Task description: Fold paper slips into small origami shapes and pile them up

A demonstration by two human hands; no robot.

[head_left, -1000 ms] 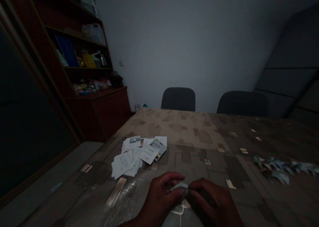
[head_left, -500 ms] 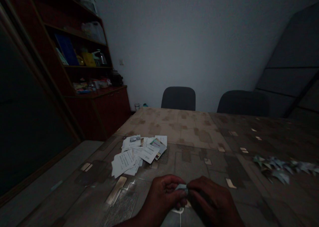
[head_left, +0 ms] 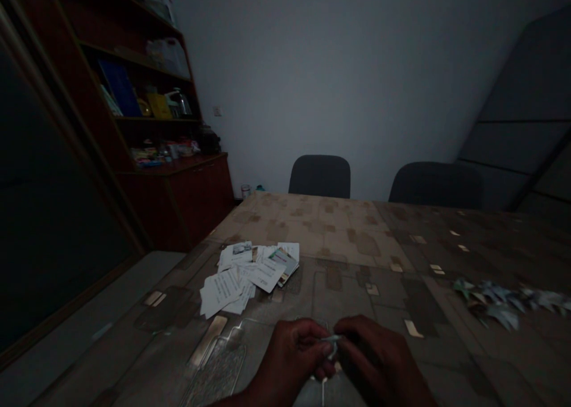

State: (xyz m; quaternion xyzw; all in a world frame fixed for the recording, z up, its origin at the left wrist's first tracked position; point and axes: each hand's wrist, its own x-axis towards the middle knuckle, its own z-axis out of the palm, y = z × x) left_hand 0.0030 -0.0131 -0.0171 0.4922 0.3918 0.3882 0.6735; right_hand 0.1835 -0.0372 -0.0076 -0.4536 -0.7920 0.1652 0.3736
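Note:
Close to the table's near edge, my left hand (head_left: 300, 353) pinches a small folded piece of paper (head_left: 331, 347) between thumb and fingers. My right hand (head_left: 377, 353) meets it from the other side, its thumb and forefinger closed on the paper's right end. Much of the paper is covered by the fingers, so its folded shape cannot be made out. Beyond my left hand lies a loose pile of printed paper cards (head_left: 247, 276). Far to the right, several folded paper pieces (head_left: 504, 300) sit in a clustered row.
A patterned tablecloth covers the table (head_left: 339, 228). Two dark chairs (head_left: 320, 176) stand at its far side, before a pale wall. On the left is a reddish wooden cabinet (head_left: 178, 199) with filled shelves. The room is dim.
The small paper has turned between my fingers and now shows a thinner edge. Both hands have shifted only slightly. The cards and the folded pieces have stayed put.

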